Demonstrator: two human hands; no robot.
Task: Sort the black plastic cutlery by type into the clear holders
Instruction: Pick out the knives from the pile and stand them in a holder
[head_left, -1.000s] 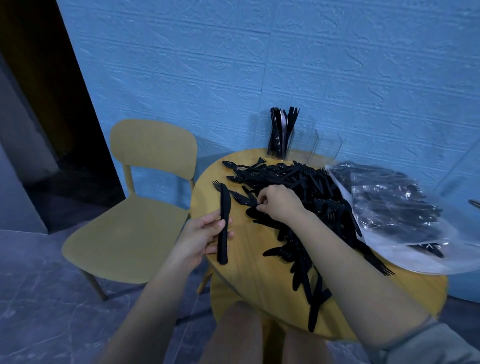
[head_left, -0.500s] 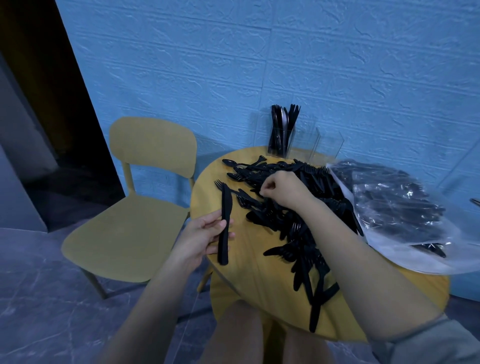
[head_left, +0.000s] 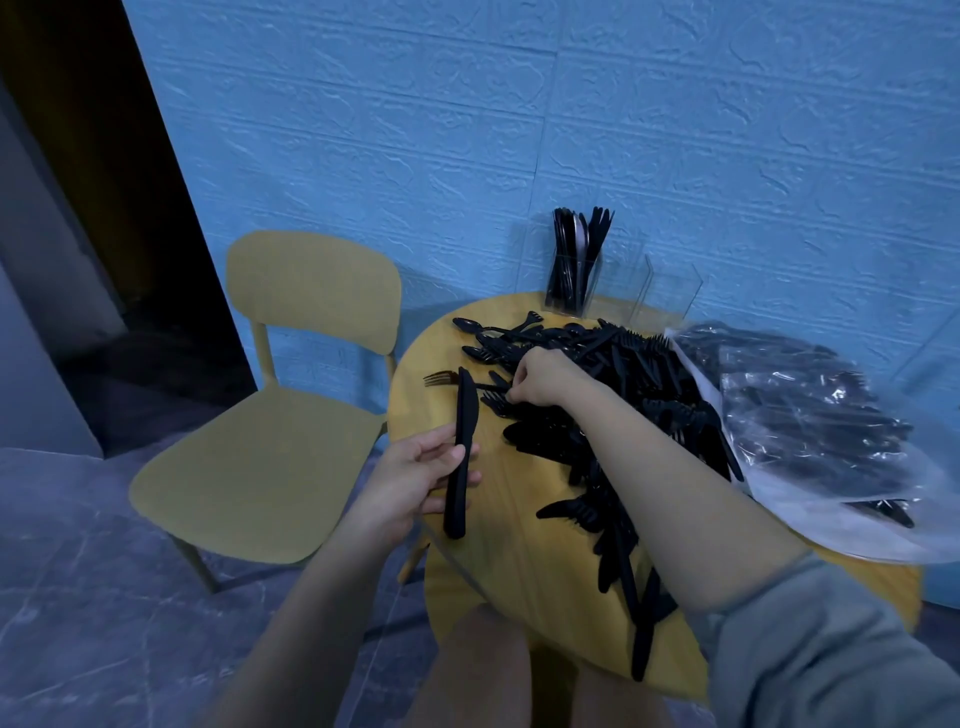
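I see my left hand (head_left: 415, 480) at the near left edge of the round yellow desk (head_left: 498, 540), its grip closed around a black plastic knife (head_left: 458, 452): thumb across the front of the handle, fingers curled behind it. The knife stands almost upright in the view, blade tip pointing away from me, handle end hanging below the hand.

My right hand (head_left: 543, 382) reaches across the desk to the left fringe of the cutlery pile (head_left: 623, 415). Its fingers are bunched with the tips down among the pieces, pinching at something black there; which piece it is I cannot tell. A single fork (head_left: 441, 378) lies just left of that hand, tines toward the desk edge, partly behind the knife's tip.

The pile of loose black forks, spoons and knives runs from the far side of the desk down toward me, under my right forearm. At the far edge, against the blue wall (head_left: 571, 130), stands a clear holder (head_left: 571, 283) with black cutlery upright in it. Just to its right is a second clear holder (head_left: 670, 288); I can make out nothing inside it. A clear plastic bag (head_left: 831, 441) with more black cutlery lies on the right side of the desk, touching the pile. A yellow chair (head_left: 291, 395) stands left of the desk.
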